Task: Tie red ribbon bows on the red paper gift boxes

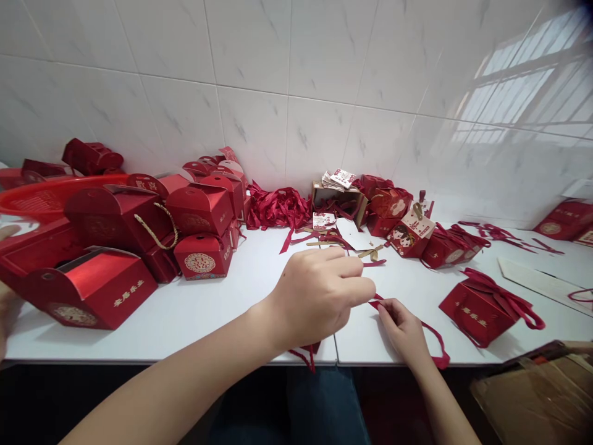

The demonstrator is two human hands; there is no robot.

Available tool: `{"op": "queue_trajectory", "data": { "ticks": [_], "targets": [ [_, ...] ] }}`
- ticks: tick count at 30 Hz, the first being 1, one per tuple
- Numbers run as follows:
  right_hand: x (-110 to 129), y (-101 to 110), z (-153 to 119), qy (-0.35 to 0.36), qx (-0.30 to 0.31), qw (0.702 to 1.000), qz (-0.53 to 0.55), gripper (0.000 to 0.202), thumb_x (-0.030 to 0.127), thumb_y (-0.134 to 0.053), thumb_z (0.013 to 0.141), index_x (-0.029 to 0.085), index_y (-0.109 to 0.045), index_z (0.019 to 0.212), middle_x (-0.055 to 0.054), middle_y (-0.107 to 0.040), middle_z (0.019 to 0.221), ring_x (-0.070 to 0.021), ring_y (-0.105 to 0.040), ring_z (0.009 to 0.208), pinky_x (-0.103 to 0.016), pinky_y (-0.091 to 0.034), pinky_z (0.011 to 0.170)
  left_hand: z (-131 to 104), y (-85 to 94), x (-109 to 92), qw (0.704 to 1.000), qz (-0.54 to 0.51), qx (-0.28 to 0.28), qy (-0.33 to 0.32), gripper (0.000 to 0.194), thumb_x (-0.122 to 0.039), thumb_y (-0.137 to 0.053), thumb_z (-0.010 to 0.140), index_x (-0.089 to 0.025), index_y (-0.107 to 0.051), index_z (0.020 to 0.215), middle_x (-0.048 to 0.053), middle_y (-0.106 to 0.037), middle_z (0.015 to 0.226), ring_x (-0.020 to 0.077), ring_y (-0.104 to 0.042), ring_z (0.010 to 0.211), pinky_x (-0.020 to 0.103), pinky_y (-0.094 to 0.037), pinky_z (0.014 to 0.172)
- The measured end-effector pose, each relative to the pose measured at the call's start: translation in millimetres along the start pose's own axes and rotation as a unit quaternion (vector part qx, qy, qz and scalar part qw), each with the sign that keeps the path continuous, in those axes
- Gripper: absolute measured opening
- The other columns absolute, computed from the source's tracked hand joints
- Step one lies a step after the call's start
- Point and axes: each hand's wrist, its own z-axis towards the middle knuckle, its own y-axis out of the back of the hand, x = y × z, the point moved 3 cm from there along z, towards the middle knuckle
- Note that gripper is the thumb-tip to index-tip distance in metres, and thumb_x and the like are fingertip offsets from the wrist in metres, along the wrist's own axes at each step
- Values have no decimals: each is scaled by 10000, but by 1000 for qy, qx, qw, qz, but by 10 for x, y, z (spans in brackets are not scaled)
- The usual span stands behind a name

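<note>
My left hand (pixel 319 290) is closed in front of me, above the near edge of the table, with the back of the hand toward me. A dark red ribbon (pixel 440 349) runs from its fingers to my right hand (pixel 401 324). There my thumb and fingers pinch it, and its loose end curls down on the right. Under my left hand shows a small piece of a red gift box (pixel 316 350) with a twisted red cord (pixel 303 358); the rest of that box is hidden. To the right stands a red gift box tied with a ribbon bow (pixel 482 312).
Red gift boxes (pixel 204 253) are stacked at the left, near a red plastic basket (pixel 60 191). A heap of red ribbons (pixel 278 207) lies by the wall. An open cardboard box (pixel 537 389) stands at the lower right. Another person's hand (pixel 4 306) shows at the left edge.
</note>
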Motion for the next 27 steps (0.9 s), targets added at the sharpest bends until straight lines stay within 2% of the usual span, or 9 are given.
{"op": "queue_trajectory", "data": {
  "ticks": [3, 5, 7, 9, 11, 13, 15, 21, 27],
  "targets": [
    [16, 4, -1, 1, -1, 1000, 4, 250, 429, -498, 838, 195, -569, 787, -21, -597, 682, -181, -544, 639, -283, -433, 598, -143, -42, -165, 993, -101, 21, 52, 291, -19, -347, 758, -183, -430, 533, 2, -488, 542, 132, -385, 531, 271, -267, 493],
    [30, 13, 0, -1, -1, 1000, 7, 245, 422, -496, 841, 193, -562, 782, -17, -584, 671, -178, -538, 634, -281, -433, 601, -373, -186, -382, 941, -304, 99, 111, 247, -29, -360, 725, -187, -408, 541, -5, -500, 548, 122, -428, 542, 248, -325, 512],
    [40, 24, 3, -4, 1, 1000, 9, 233, 407, -498, 840, 191, -556, 777, -14, -576, 669, -172, -532, 631, -280, -429, 606, -705, -426, -690, 775, -562, 252, 140, 230, -62, -391, 664, -187, -336, 480, -38, -400, 458, 88, -344, 420, 221, -299, 429],
    [41, 35, 7, -8, 4, 1000, 10, 220, 393, -507, 833, 188, -558, 774, -13, -576, 676, -167, -527, 632, -282, -424, 615, -1108, -714, -879, 565, -659, 372, 329, 192, -79, -390, 608, -188, -402, 451, -58, -317, 395, 74, -258, 332, 208, -259, 367],
    [31, 44, 12, -13, 5, 1000, 14, 211, 385, -517, 822, 186, -559, 768, -13, -580, 685, -163, -526, 637, -281, -421, 623, -1447, -952, -922, 392, -669, 356, 522, 136, -92, -392, 499, -178, -484, 451, -44, -368, 366, 90, -310, 293, 202, -235, 331],
    [14, 51, 14, -19, 3, 1000, 19, 206, 383, -524, 814, 185, -559, 772, -11, -584, 692, -159, -525, 639, -277, -419, 624, -1640, -1121, -927, 187, -720, 305, 594, 101, -93, -426, 444, -172, -476, 482, -27, -419, 397, 122, -407, 318, 202, -263, 337],
    [-2, 57, 15, -25, -1, 999, 24, 204, 382, -525, 811, 184, -560, 779, -8, -583, 694, -155, -520, 634, -277, -414, 624, -1732, -1233, -875, 93, -737, 283, 606, 114, -90, -458, 449, -176, -427, 517, -45, -376, 424, 111, -396, 339, 187, -275, 363],
    [-15, 67, 12, -32, -8, 999, 40, 203, 383, -528, 804, 184, -563, 790, -16, -594, 718, -161, -531, 653, -287, -420, 644, -1867, -1247, -938, -13, -751, 267, 604, 142, -119, -480, 478, -185, -394, 569, -65, -242, 472, 97, -267, 375, 174, -195, 388],
    [-7, 70, 2, -35, -14, 998, 48, 198, 384, -540, 793, 189, -567, 782, -17, -596, 716, -167, -533, 658, -292, -423, 643, -2192, -1192, -1350, -62, -750, 268, 602, 109, -183, -485, 479, -189, -403, 552, -74, -163, 504, 85, -122, 403, 171, -48, 420]
  ]
}}
